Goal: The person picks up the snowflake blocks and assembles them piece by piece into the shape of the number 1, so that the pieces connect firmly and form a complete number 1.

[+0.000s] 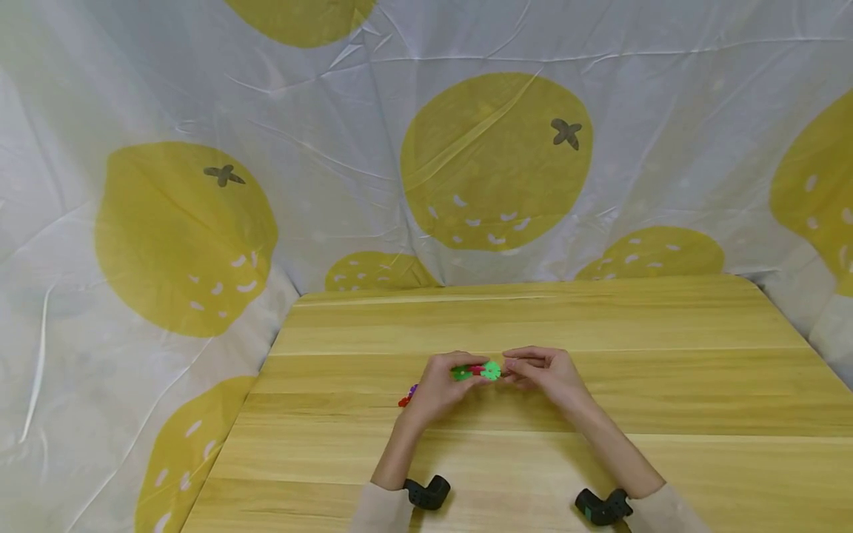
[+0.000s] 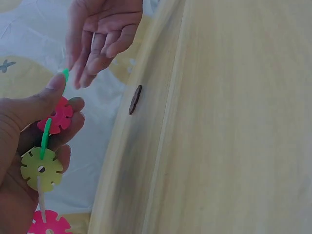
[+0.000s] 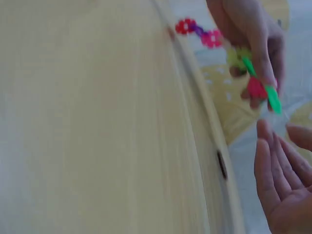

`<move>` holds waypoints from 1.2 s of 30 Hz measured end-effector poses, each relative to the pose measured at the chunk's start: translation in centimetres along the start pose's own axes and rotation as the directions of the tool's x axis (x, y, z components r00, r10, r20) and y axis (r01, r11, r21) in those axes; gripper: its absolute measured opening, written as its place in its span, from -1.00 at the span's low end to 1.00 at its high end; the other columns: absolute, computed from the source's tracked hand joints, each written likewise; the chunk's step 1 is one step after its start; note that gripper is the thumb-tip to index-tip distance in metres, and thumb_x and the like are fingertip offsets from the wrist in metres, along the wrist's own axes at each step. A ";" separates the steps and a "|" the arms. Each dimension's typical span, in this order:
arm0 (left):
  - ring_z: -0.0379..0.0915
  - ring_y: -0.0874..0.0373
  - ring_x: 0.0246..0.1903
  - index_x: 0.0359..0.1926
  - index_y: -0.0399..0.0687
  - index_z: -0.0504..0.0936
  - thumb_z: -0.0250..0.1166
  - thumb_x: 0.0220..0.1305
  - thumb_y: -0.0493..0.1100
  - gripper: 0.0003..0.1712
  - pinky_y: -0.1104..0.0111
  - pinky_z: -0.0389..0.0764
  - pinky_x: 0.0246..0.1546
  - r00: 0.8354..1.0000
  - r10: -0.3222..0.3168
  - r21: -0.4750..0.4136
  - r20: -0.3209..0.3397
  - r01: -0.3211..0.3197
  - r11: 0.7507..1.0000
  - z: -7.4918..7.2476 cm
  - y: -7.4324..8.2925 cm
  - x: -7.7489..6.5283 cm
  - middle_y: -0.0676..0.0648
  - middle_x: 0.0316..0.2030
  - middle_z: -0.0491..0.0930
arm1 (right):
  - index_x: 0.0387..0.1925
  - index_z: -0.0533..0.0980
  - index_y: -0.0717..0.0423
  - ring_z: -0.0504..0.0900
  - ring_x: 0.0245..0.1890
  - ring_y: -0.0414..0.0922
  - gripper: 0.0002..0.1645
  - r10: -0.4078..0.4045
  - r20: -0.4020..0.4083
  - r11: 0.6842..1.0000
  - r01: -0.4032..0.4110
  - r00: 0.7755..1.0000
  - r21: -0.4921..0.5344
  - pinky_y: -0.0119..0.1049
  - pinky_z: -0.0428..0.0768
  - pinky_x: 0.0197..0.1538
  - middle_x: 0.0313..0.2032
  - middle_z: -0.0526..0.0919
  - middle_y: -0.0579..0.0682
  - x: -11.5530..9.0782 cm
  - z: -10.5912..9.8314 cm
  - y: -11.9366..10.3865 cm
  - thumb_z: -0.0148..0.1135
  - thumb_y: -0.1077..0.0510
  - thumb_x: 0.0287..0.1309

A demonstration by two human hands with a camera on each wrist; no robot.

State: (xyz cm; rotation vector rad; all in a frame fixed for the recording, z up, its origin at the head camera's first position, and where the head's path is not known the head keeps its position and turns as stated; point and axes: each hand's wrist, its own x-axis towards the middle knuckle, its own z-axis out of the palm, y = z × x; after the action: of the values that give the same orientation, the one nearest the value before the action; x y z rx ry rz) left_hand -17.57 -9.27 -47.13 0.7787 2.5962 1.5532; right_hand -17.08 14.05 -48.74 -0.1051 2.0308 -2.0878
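Note:
My left hand (image 1: 441, 385) pinches a chain of snowflake discs (image 2: 41, 168) between thumb and fingers. A bright green disc (image 1: 492, 370) is at the chain's right end, beside a pink-red disc (image 2: 58, 116). Further along, in the left wrist view, come another green disc (image 2: 45, 139), a yellowish one and a pink disc (image 2: 50, 225). The chain's tail, with a purple disc and a red disc (image 3: 185, 26), sticks out past my left hand. My right hand (image 1: 546, 374) is just right of the end disc, apart from it, fingers loosely extended and holding nothing in the right wrist view.
A dark brown disc (image 2: 135, 100) lies on the wooden table (image 1: 666, 326), near my hands. Behind the table hangs a white cloth (image 1: 346, 148) printed with yellow lemons. A black wrist camera (image 1: 429, 493) sits on my left wrist, another (image 1: 603, 508) on my right.

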 end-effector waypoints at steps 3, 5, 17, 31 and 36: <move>0.71 0.06 -0.06 0.02 -0.14 0.80 0.54 0.18 -0.26 -0.65 0.38 0.70 -0.04 0.999 -0.048 -0.001 -0.010 0.048 0.999 -0.3 0.0 -0.1 -0.12 -0.03 0.80 | 0.18 0.58 0.41 0.83 -0.26 -0.02 -0.49 -0.036 -0.068 0.995 0.030 0.997 -0.090 -0.18 0.79 -0.19 -0.16 0.83 0.14 0.5 -1.5 0.0 0.39 0.15 0.33; 0.71 0.04 -0.02 0.03 -0.13 0.80 0.54 0.19 -0.24 -0.64 0.33 0.70 -0.01 0.998 -0.060 0.003 -0.013 0.060 0.998 -0.4 0.0 -0.2 -0.12 0.00 0.79 | 0.17 0.60 0.38 0.80 -0.33 -0.05 -0.50 -0.045 -0.103 0.987 0.029 0.994 -0.159 -0.22 0.76 -0.29 -0.19 0.81 0.14 0.7 -2.3 0.0 0.41 0.15 0.31; 0.69 0.03 0.08 0.04 -0.08 0.80 0.52 0.24 -0.15 -0.66 0.26 0.69 0.09 0.996 -0.081 0.031 0.023 0.080 0.996 -1.0 -0.3 -0.3 -0.10 0.05 0.78 | 0.15 0.61 0.40 0.62 -0.49 -0.24 -0.54 0.004 0.062 0.967 0.012 0.998 -0.254 -0.39 0.60 -0.45 -0.25 0.77 0.24 1.7 -2.3 0.2 0.43 0.26 0.26; 0.66 0.02 0.15 0.01 -0.04 0.81 0.54 0.22 -0.10 -0.66 0.20 0.65 0.19 0.995 -0.092 0.048 0.048 0.089 0.995 -1.0 -0.5 -0.4 -0.07 0.05 0.77 | -0.17 0.77 0.22 0.45 -0.60 -0.24 -0.71 -0.079 0.051 0.847 0.094 0.996 -0.524 -0.42 0.41 -0.53 -0.54 0.65 0.01 2.6 -1.2 0.6 0.60 0.26 0.01; 0.67 0.03 0.13 0.01 -0.05 0.81 0.53 0.23 -0.11 -0.68 0.24 0.65 0.16 0.995 -0.088 0.036 0.049 0.086 0.996 -1.0 -0.4 -0.5 -0.08 0.04 0.78 | -0.31 0.74 0.13 0.51 -0.48 -0.22 -0.75 -0.077 0.029 0.811 0.079 0.997 -0.580 -0.39 0.48 -0.36 -0.48 0.63 -0.05 2.2 -1.0 0.6 0.65 0.23 -0.07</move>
State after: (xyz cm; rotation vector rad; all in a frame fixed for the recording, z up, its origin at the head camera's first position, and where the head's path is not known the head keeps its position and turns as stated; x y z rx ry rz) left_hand -17.61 -10.43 -47.12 0.6878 2.5899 1.4510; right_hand -19.32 14.56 -49.63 -0.2967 2.6309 -1.4172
